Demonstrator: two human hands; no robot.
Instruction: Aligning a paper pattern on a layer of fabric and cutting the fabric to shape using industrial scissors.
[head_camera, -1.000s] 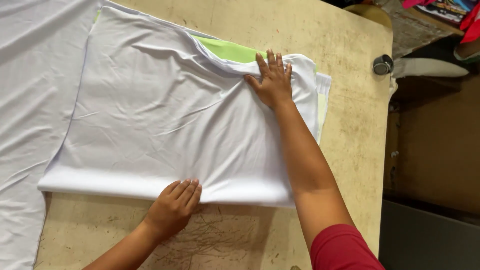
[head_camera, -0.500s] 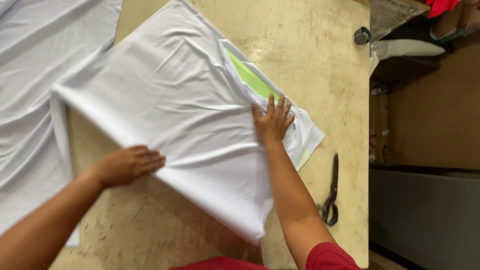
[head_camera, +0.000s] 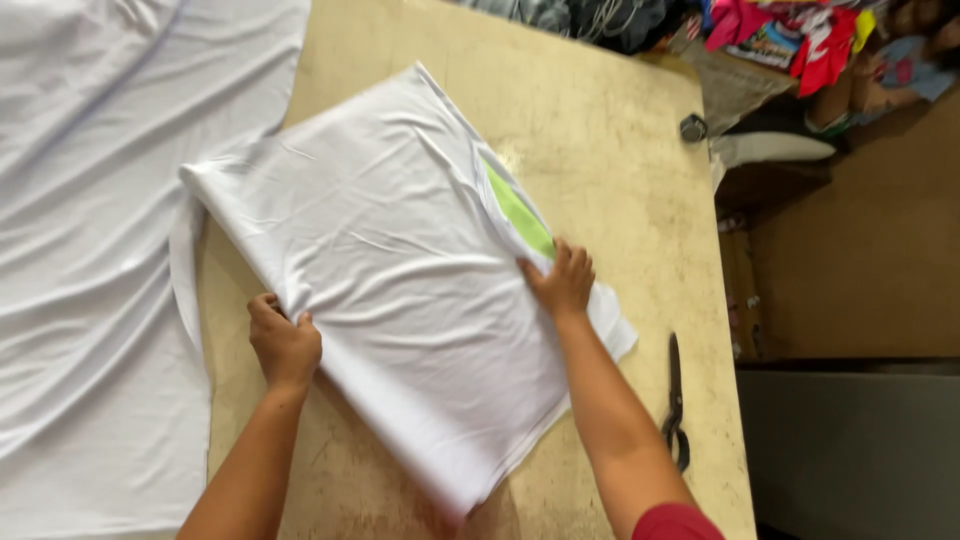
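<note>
Two bare hands are on a folded white garment (head_camera: 400, 300) that lies at a slant on a worn tan table (head_camera: 600, 150). Left hand (head_camera: 285, 345) is clenched on the garment's lower left folded edge, fingers curled over the cloth; the fingertips are hidden in the fold, so the depth of the hold cannot be made out. Right hand (head_camera: 562, 283) lies flat and open, palm down, fingers spread, pressing the garment's right edge just below a light green panel (head_camera: 520, 215), of which only a narrow strip shows under the white cloth. Garment's near corner is blurred and its outline there is hard to tell. Loose white fabric (head_camera: 90, 250) covers the table's left side and is cut off by the left and top edges of the view. Black scissors (head_camera: 677, 410) lie near the table's right edge, apart from the garment. Coloured items (head_camera: 800, 40) beyond the table's far right corner are too jumbled to identify.
</note>
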